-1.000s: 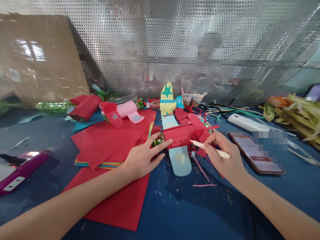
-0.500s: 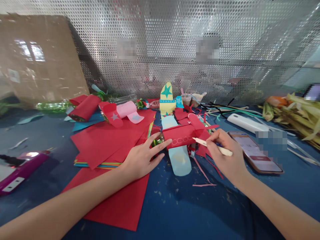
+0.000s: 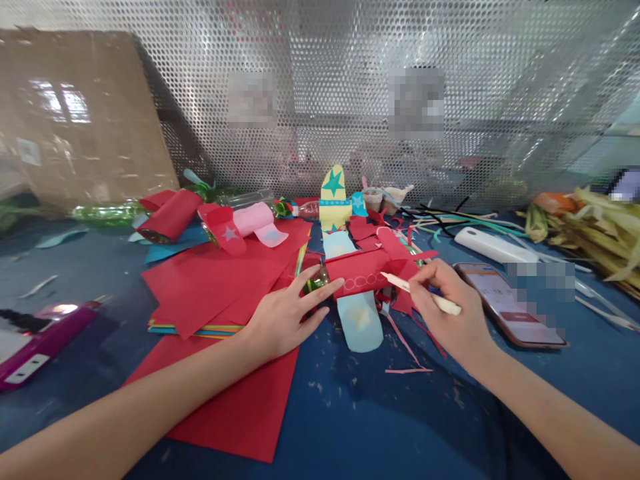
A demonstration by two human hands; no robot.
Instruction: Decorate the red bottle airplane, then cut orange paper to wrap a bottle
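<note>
A toy plane made from a bottle wrapped in red paper (image 3: 364, 264) lies before me, with pale blue wings (image 3: 360, 327) front and back. Along its red side runs a row of drawn pale ovals. My left hand (image 3: 283, 313) holds the plane at its green bottle neck (image 3: 316, 283), thumb and index finger on either side, index tip on the red paper. Pinched in my right hand (image 3: 453, 313) is a white marker (image 3: 440, 304), its tip at the right end of the oval row.
Red paper sheets (image 3: 215, 287) lie stacked left of the plane. Paper-wrapped bottles (image 3: 173, 215) and a yellow paper plane (image 3: 334, 212) stand behind. A phone (image 3: 510, 307), a white glue gun (image 3: 495, 247) and corn husks (image 3: 590, 233) are at right, a purple device (image 3: 45, 340) at left.
My right hand and the marker have shifted slightly left along the red paper, and the tip has risen a little. My left hand and the plane stay in place.
</note>
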